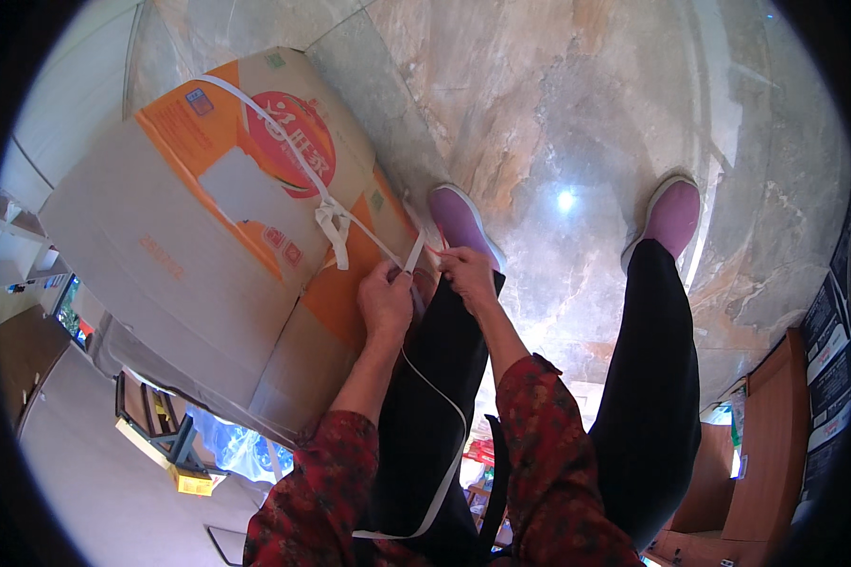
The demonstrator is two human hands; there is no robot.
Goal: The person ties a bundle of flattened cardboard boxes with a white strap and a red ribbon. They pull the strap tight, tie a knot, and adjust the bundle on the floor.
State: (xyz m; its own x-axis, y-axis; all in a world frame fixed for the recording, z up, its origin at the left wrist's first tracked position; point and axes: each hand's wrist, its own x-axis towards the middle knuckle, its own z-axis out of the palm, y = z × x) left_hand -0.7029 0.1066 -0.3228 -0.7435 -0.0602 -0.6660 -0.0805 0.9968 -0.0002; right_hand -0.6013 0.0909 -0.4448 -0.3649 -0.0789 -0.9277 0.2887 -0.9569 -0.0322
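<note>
A flattened cardboard carton (184,184) with orange and red printing and writing leans in front of me on the left. A white flat strap (294,145) runs across its face, with a knotted loop (335,230) partway along. At the carton's right edge, my left hand (385,301) pinches the strap between thumb and fingers. Close beside it, my right hand (470,278) grips a thin red string (442,244) near a folded piece of white strap. From below my left hand, a loose strap length (454,411) hangs over my dark trouser leg.
Two mauve shoes (461,220) stand on the marbled tile floor (574,106). Wooden furniture (766,439) and dark printed boxes (830,354) are at the right. Lower left, a shelf frame (157,418), a clear plastic bag (237,443) and a yellow box (193,483) lie beyond the carton.
</note>
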